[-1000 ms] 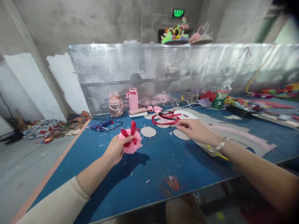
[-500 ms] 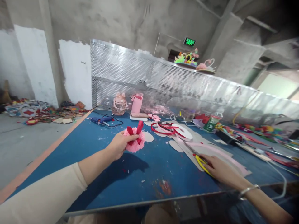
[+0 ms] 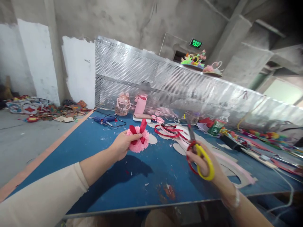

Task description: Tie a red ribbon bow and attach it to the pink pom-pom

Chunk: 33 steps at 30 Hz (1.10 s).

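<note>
My left hand [image 3: 123,144] pinches a fluffy pink pom-pom [image 3: 139,147] that has a red ribbon bow [image 3: 143,126] on its front, held above the blue table. In my right hand [image 3: 205,160] is a pair of scissors [image 3: 205,164] with red and yellow handles, raised over the table. Their blades point up and away and look blurred, close together. Behind the scissors lie cut grey cardboard pieces [image 3: 179,149], a loose red ribbon [image 3: 163,133] and a white ribbon spool [image 3: 182,130]. A pale cardboard oval [image 3: 152,139] rests just behind the pom-pom.
A blue glue gun [image 3: 103,120] with a black cord lies at the back left of the blue table [image 3: 94,176]. A pink bottle [image 3: 141,104], a clear pink jug [image 3: 123,105] and a phone [image 3: 142,117] stand or lie before a perforated metal panel [image 3: 165,82]. Colourful craft materials crowd the right.
My right hand has lifted the scissors off the cardboard pieces and turned them so the blades point up. My left hand still holds the pom-pom in nearly the same place.
</note>
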Each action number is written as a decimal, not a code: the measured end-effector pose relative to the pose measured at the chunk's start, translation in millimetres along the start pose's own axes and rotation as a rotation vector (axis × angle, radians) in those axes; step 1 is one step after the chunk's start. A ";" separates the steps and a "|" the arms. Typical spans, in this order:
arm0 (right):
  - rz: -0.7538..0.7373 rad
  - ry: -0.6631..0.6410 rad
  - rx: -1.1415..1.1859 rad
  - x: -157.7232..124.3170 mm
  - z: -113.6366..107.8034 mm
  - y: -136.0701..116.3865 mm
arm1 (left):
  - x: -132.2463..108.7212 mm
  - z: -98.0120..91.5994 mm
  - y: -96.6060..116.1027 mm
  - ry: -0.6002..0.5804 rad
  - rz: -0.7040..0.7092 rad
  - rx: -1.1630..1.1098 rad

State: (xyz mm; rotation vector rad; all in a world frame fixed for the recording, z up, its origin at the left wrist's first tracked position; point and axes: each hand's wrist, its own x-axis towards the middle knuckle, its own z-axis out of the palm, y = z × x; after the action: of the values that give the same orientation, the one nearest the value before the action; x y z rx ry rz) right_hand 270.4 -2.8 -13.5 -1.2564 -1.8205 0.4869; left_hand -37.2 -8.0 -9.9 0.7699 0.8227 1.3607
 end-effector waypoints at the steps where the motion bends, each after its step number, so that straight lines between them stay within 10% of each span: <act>1: -0.034 -0.048 0.015 2.0 14.3 -7.3 | 0.3 -0.5 -0.4 -0.002 0.000 0.007; 4: -0.179 -0.289 0.041 5.0 51.7 -27.7 | 0.4 -1.6 -1.5 -0.009 0.006 0.029; 9: -0.224 -0.292 0.005 1.1 84.7 -54.3 | -1.1 -0.9 -3.5 -0.013 0.006 0.051; 33: -0.276 -0.150 0.038 -4.7 102.5 -64.0 | -7.1 3.6 -6.8 -0.084 0.010 0.103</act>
State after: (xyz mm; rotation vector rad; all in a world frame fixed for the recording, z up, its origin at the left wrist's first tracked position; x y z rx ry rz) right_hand 151.4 -19.2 -27.8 -0.9445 -2.0625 0.4677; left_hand -30.8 -15.5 -13.5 0.9069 0.8285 1.2940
